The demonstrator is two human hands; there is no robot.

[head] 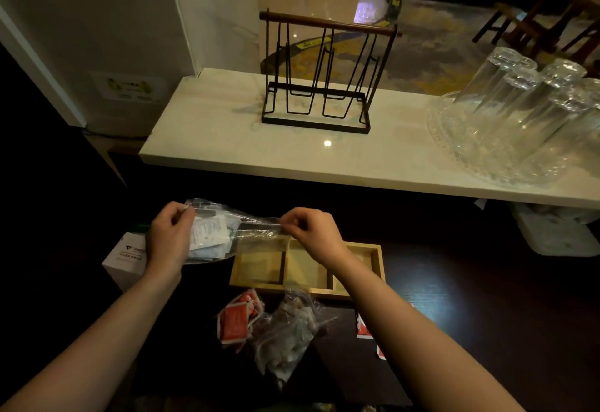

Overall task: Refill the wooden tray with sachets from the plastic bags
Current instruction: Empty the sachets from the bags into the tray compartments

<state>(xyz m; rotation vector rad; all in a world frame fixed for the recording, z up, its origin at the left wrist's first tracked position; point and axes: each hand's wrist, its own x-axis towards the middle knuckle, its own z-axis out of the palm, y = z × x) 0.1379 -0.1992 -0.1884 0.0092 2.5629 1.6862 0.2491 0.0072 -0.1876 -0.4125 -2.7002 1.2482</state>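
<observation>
Both hands hold a clear plastic bag [246, 226] stretched sideways in the air above the dark counter. My left hand [168, 236] pinches its left end, where white sachets [209, 233] bunch up inside. My right hand [311, 233] pinches its right end. Below them lies the wooden tray [373, 257], divided into compartments that look empty; my right wrist hides part of it. In front of the tray lie a bag of red sachets [238, 319] and a bag of mixed sachets [289, 330].
A white box [125, 257] stands left of the tray. Loose red sachets [363, 330] lie at the right. On the raised pale shelf behind stand a black wire rack [319, 77] and upturned glasses [526, 99] on a glass tray.
</observation>
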